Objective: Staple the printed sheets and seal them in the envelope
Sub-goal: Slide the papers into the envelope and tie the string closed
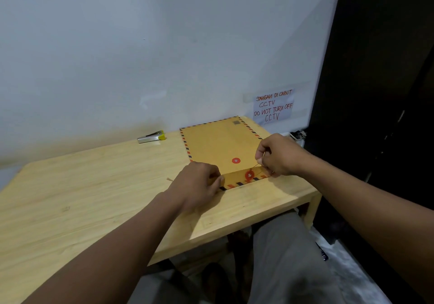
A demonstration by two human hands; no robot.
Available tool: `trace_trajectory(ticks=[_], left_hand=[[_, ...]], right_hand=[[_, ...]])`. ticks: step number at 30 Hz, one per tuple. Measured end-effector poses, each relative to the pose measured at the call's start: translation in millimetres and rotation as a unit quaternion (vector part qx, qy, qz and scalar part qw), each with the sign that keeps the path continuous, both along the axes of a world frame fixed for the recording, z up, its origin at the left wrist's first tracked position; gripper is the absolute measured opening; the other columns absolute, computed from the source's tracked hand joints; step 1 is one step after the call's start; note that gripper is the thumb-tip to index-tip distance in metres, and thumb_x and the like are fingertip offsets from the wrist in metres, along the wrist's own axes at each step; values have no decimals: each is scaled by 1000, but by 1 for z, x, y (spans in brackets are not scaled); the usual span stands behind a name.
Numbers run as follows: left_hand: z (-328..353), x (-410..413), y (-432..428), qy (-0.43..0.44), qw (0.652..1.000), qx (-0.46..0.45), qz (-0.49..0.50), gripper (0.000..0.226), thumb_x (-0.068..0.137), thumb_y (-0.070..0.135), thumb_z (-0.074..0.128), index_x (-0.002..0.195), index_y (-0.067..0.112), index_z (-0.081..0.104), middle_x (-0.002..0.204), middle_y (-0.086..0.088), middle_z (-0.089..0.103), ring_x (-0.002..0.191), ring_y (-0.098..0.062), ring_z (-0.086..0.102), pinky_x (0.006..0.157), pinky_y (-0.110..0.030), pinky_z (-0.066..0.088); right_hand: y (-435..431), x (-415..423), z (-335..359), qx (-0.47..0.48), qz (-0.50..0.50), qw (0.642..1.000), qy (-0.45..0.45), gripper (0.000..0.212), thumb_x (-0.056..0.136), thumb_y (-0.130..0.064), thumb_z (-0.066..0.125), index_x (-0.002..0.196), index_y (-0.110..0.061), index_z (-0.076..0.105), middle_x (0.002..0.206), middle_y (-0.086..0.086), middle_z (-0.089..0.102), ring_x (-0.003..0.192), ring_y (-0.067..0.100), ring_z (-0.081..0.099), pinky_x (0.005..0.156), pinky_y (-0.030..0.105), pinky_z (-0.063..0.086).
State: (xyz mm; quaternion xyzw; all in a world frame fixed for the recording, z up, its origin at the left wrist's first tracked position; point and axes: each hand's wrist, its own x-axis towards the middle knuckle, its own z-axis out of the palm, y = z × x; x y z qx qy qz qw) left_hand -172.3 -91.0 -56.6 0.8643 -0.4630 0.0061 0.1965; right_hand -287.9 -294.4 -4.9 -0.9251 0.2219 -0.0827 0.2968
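Note:
A brown envelope (216,144) with a red-and-blue striped border lies flat on the wooden table (94,198), its flap (237,179) folded over at the near end. One red button (236,160) sits on the body and another (249,175) on the flap. My left hand (197,186) presses the flap's left end down. My right hand (279,155) pinches the thin closure string (256,165) that runs up from the flap button. The printed sheets are not visible. A silver stapler (151,136) with a yellow end lies by the wall, far left of the envelope.
A handwritten CCTV notice (273,106) is taped to the white wall behind the table. A dark cabinet (375,92) stands at the right. The table's right edge runs just past the envelope. My grey-trousered legs (288,263) are below the near edge.

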Motion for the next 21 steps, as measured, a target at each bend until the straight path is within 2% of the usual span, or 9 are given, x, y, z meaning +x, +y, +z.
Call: trace_trajectory(ticks=[3, 5, 9, 11, 13, 15, 18, 21], left_hand=[[1, 3, -2, 24, 1000, 4, 4, 24, 96, 36, 63, 117, 26, 66, 114, 4, 73, 101, -15, 66, 87, -38, 58], [3, 6, -4, 34, 999, 15, -1, 27, 95, 35, 65, 121, 29, 64, 116, 4, 72, 103, -15, 65, 89, -39, 57], [8, 17, -9, 53, 997, 40, -25, 26, 91, 33, 70, 117, 29, 71, 108, 5, 70, 98, -13, 65, 89, -41, 56], [7, 24, -10, 67, 997, 38, -27, 25, 89, 34, 72, 113, 29, 74, 101, 5, 69, 94, -12, 65, 86, -41, 56], [6, 28, -11, 76, 996, 33, -28, 24, 85, 37, 74, 108, 29, 77, 94, 6, 68, 91, -11, 65, 84, -41, 56], [6, 30, -14, 78, 996, 38, -30, 25, 83, 40, 77, 105, 27, 79, 90, 8, 65, 87, -10, 62, 82, -39, 56], [9, 32, -19, 104, 994, 34, -30, 26, 81, 39, 81, 101, 22, 80, 82, 16, 56, 83, -5, 59, 79, -29, 54], [12, 36, -24, 141, 989, 37, -31, 27, 79, 36, 85, 98, 17, 81, 78, 15, 57, 74, 0, 56, 68, -16, 45]], right_hand=[[0, 12, 4, 88, -2, 996, -13, 10, 96, -4, 57, 95, -9, 66, 83, 10, 60, 76, 31, 76, 71, 47, 64], [-2, 21, 9, 129, 11, 991, -12, 14, 98, -2, 52, 101, -8, 64, 81, 11, 59, 76, 30, 75, 72, 46, 64], [-10, 40, 19, 223, 31, 974, 14, 19, 99, 2, 47, 110, -4, 61, 86, 16, 57, 54, 19, 62, 55, 37, 61], [-15, 51, 22, 255, 37, 966, 26, 18, 98, 2, 49, 111, -3, 61, 86, 15, 55, 47, 14, 48, 45, 29, 51], [-21, 62, 26, 267, 47, 961, 43, 19, 97, 2, 52, 110, -5, 62, 84, 14, 58, 43, 11, 40, 39, 23, 37], [-26, 73, 30, 248, 63, 964, 67, 19, 95, 1, 55, 110, -7, 64, 83, 12, 62, 43, 11, 38, 40, 22, 31], [-30, 86, 36, 209, 85, 968, 114, 19, 95, -2, 55, 110, -8, 66, 77, 8, 61, 48, 11, 38, 45, 25, 32], [-33, 98, 39, 216, 97, 960, 146, 21, 97, -5, 50, 110, -8, 66, 72, 5, 54, 61, 14, 44, 53, 27, 36]])
